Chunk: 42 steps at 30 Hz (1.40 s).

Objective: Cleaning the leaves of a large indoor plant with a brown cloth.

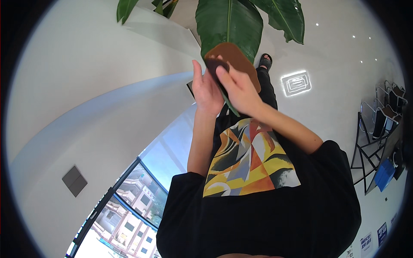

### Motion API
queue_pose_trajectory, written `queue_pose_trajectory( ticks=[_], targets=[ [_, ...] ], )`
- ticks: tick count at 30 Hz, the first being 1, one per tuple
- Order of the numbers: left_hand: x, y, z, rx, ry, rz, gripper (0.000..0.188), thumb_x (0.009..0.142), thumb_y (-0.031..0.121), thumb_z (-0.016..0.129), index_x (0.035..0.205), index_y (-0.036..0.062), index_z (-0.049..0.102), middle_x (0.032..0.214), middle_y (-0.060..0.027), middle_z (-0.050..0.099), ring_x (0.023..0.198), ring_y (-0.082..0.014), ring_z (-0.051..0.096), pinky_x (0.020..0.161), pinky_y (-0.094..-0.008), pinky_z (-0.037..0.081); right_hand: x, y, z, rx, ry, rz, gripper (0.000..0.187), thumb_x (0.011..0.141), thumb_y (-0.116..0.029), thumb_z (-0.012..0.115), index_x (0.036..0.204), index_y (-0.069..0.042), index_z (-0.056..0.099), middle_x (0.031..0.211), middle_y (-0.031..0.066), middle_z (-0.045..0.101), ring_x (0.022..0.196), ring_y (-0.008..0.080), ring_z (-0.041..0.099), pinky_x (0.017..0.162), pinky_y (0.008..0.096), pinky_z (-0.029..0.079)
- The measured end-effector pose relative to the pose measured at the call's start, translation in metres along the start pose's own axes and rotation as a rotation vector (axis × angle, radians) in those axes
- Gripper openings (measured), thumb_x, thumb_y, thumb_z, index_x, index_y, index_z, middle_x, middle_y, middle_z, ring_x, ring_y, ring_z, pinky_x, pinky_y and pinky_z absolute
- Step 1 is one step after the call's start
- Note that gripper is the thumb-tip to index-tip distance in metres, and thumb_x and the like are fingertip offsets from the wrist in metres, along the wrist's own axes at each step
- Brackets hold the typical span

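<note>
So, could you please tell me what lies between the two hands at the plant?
In the head view, a long green leaf passes between the left hand and the right hand; the right hand presses a brown cloth onto it.

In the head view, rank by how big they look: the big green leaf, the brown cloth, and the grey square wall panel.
1. big green leaf
2. brown cloth
3. grey square wall panel
Distance from the camera differs, so real sizes stay unsure.

Bright daylight, heavy fisheye edge bending

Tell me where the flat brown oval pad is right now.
Head view, upper centre: the flat brown oval pad lies against a large green leaf, under the right hand, beside the left hand.
</note>
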<state>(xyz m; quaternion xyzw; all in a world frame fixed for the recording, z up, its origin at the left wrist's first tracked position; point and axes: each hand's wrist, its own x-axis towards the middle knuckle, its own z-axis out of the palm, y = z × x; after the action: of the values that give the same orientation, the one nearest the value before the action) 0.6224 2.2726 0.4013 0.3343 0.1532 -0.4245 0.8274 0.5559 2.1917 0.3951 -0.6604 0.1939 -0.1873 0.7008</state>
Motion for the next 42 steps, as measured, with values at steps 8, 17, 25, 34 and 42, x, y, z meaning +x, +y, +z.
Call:
queue_pose_trajectory(
  ticks=[8,17,25,34,42],
  targets=[
    [-0.007,0.004,0.021,0.273,0.003,0.051,0.04,0.097,0.023,0.053,0.132,0.0042,0.049,0.13,-0.0061,0.055,0.122,-0.0213,0.048,0.105,-0.0367,0.036,0.076,0.007,-0.011,0.287,0.08,0.303,0.039,0.1,-0.037,0.049,0.086,-0.002,0.062,0.077,-0.0035,0.056,0.073,0.0052,0.048,0.066,0.0243,0.04],
    [-0.013,0.011,0.0,0.134,0.056,0.044,0.039,0.096,0.023,0.049,0.126,-0.0015,0.051,0.124,-0.0121,0.059,0.114,-0.0261,0.056,0.098,-0.0397,0.044,0.133,-0.018,-0.005,0.385,0.147,0.353,0.039,0.099,-0.038,0.049,0.082,-0.005,0.06,0.071,-0.0044,0.052,0.067,0.0066,0.046,0.062,0.0244,0.038],
    [-0.018,0.006,-0.02,-0.033,-0.131,-0.049,0.047,0.101,0.034,0.042,0.138,0.0051,0.043,0.132,-0.0083,0.053,0.121,-0.0224,0.051,0.104,-0.037,0.038,0.18,0.008,-0.017,0.079,0.217,0.171,0.049,0.098,-0.042,0.05,0.071,-0.002,0.05,0.065,0.001,0.049,0.064,0.0107,0.044,0.059,0.0299,0.037],
    [0.014,0.006,-0.022,0.056,0.009,0.011,0.059,0.101,0.052,0.034,0.137,0.0063,0.046,0.129,-0.0082,0.056,0.116,-0.0216,0.055,0.1,-0.0359,0.044,0.078,0.01,0.017,-0.157,-0.115,-0.027,0.048,0.099,-0.038,0.047,0.08,0.006,0.054,0.12,0.0315,0.058,0.127,0.0501,0.041,0.111,0.048,0.031],
    [0.004,0.007,-0.016,0.075,0.058,0.038,0.074,0.097,0.065,0.03,0.139,0.0054,0.043,0.132,-0.0112,0.054,0.121,-0.0225,0.053,0.102,-0.0372,0.043,0.038,-0.001,0.009,-0.249,-0.289,-0.191,0.038,0.1,-0.025,0.045,0.106,0.009,0.06,0.136,0.0256,0.05,0.137,0.0412,0.035,0.116,0.0488,0.019]
  ],
)
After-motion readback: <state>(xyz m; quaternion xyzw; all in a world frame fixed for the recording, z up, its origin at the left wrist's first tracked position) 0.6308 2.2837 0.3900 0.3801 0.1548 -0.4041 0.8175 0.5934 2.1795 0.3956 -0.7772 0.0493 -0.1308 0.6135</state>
